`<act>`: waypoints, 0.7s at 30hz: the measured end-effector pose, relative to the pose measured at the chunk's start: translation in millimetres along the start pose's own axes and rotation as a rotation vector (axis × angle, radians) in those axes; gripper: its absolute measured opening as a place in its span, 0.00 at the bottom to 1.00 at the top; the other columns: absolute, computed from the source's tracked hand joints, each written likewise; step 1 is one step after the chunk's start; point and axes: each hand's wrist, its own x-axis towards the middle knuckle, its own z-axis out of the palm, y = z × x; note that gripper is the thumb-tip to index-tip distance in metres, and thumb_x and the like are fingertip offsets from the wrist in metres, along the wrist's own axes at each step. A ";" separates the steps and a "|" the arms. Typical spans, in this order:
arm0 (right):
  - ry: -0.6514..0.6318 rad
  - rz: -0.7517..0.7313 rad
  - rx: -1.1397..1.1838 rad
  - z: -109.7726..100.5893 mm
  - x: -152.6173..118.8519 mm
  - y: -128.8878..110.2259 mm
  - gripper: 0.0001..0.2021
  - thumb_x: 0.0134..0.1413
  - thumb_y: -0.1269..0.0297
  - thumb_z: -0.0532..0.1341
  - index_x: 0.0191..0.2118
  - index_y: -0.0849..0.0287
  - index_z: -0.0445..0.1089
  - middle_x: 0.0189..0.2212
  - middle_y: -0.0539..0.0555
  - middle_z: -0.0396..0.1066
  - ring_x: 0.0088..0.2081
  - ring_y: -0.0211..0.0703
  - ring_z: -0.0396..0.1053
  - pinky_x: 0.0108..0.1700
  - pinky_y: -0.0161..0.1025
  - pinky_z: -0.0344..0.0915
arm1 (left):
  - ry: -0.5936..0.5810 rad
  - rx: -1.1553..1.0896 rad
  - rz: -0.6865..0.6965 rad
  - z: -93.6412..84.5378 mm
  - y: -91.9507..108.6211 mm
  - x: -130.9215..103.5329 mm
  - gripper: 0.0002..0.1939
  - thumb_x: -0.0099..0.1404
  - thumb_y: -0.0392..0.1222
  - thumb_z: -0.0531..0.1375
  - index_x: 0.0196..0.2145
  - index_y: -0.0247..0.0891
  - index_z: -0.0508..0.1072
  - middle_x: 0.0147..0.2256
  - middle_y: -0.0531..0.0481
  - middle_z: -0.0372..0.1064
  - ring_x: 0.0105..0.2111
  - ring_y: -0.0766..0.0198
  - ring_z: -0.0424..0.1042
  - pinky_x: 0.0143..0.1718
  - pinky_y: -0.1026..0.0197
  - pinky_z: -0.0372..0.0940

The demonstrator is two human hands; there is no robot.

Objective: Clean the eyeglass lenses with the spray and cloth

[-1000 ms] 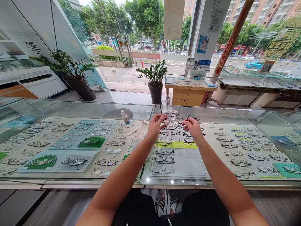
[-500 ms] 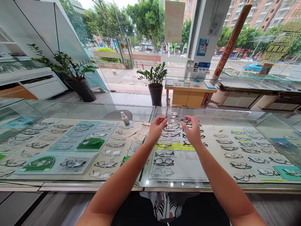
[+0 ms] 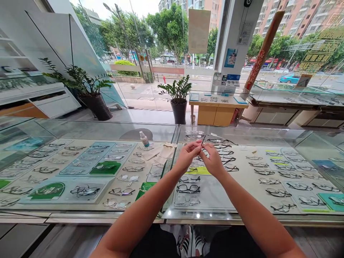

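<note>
Both of my hands meet above the glass display case, in the middle of the view. My left hand is closed, its fingertips pinching a thin dark piece that sticks up. My right hand is closed as well, with its fingertips against the same small spot; what they grip is too small to make out. Below and around the hands, rows of eyeglasses lie in the case. A pair with a long dark temple shows just beyond my right hand.
A white spray bottle and beige cloths are on the case to the left. More glasses fill both sides. Potted plants and a wooden cabinet stand beyond.
My right hand has moved left and closed its fingers, meeting my left hand. My left hand has shifted right with the dark piece. The view has tilted slightly upward.
</note>
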 end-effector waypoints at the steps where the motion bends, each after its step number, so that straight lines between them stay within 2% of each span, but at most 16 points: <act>1: 0.002 0.002 -0.004 -1.0 0.0 -0.8 0.15 0.73 0.53 0.59 0.50 0.53 0.80 0.49 0.61 0.81 0.54 0.59 0.74 0.59 0.57 0.71 | -0.003 0.037 0.037 -0.2 -1.0 0.2 0.18 0.60 0.56 0.73 0.36 0.39 0.82 0.63 0.40 0.75 0.56 0.49 0.76 0.55 0.51 0.71; 5: 0.027 0.008 -0.025 -7.3 0.8 -5.5 0.16 0.75 0.53 0.57 0.51 0.52 0.80 0.49 0.60 0.83 0.54 0.59 0.75 0.59 0.57 0.69 | 0.003 0.169 0.180 -0.8 -0.3 -0.6 0.12 0.66 0.51 0.69 0.40 0.40 0.82 0.60 0.39 0.77 0.65 0.45 0.71 0.62 0.47 0.67; 7: 0.044 0.006 -0.038 -11.2 1.5 -7.3 0.15 0.76 0.54 0.56 0.50 0.52 0.79 0.49 0.59 0.83 0.53 0.59 0.76 0.60 0.57 0.68 | 0.083 0.231 0.251 -5.0 4.0 1.0 0.10 0.68 0.48 0.67 0.43 0.42 0.80 0.59 0.40 0.77 0.64 0.47 0.72 0.62 0.46 0.67; 9: 0.059 -0.002 -0.055 -14.8 2.4 -7.8 0.15 0.76 0.55 0.55 0.48 0.52 0.79 0.48 0.59 0.83 0.52 0.58 0.76 0.60 0.57 0.67 | 0.237 0.325 0.352 -15.6 10.5 6.0 0.09 0.69 0.46 0.66 0.46 0.43 0.77 0.60 0.41 0.75 0.62 0.48 0.73 0.63 0.46 0.65; 12: 0.070 -0.027 -0.088 -19.5 4.1 -6.3 0.16 0.77 0.56 0.53 0.47 0.53 0.77 0.48 0.60 0.82 0.52 0.58 0.75 0.59 0.57 0.66 | 0.554 0.480 0.493 -44.9 21.8 18.7 0.13 0.70 0.42 0.64 0.51 0.44 0.73 0.61 0.40 0.71 0.65 0.47 0.68 0.67 0.45 0.61; 14: 0.083 -0.046 -0.097 -21.9 4.9 -5.2 0.16 0.77 0.56 0.52 0.46 0.53 0.76 0.48 0.61 0.80 0.53 0.58 0.75 0.59 0.57 0.66 | 0.779 0.562 0.540 -70.8 27.6 27.9 0.19 0.68 0.38 0.63 0.56 0.43 0.68 0.64 0.37 0.65 0.69 0.47 0.62 0.71 0.44 0.55; 16: 0.092 -0.061 -0.096 -23.8 5.3 -4.8 0.16 0.77 0.56 0.51 0.45 0.53 0.76 0.47 0.61 0.78 0.53 0.58 0.74 0.58 0.56 0.67 | 0.950 0.622 0.556 -97.8 30.3 35.9 0.24 0.67 0.35 0.63 0.59 0.40 0.64 0.67 0.33 0.61 0.73 0.46 0.55 0.75 0.43 0.47; 18: 0.089 -0.065 -0.097 -25.2 5.5 -5.1 0.16 0.78 0.56 0.51 0.45 0.53 0.76 0.46 0.60 0.77 0.52 0.58 0.73 0.56 0.55 0.67 | 1.067 0.619 0.501 -123.0 29.1 41.7 0.29 0.66 0.33 0.63 0.62 0.38 0.61 0.69 0.30 0.57 0.73 0.44 0.53 0.75 0.42 0.46; 21: 0.078 -0.065 -0.110 -27.1 6.3 -5.3 0.17 0.77 0.55 0.52 0.44 0.53 0.77 0.44 0.59 0.77 0.49 0.57 0.73 0.55 0.54 0.67 | 1.132 0.581 0.279 -152.6 21.3 46.4 0.33 0.67 0.32 0.65 0.66 0.35 0.58 0.70 0.27 0.57 0.72 0.41 0.54 0.74 0.40 0.45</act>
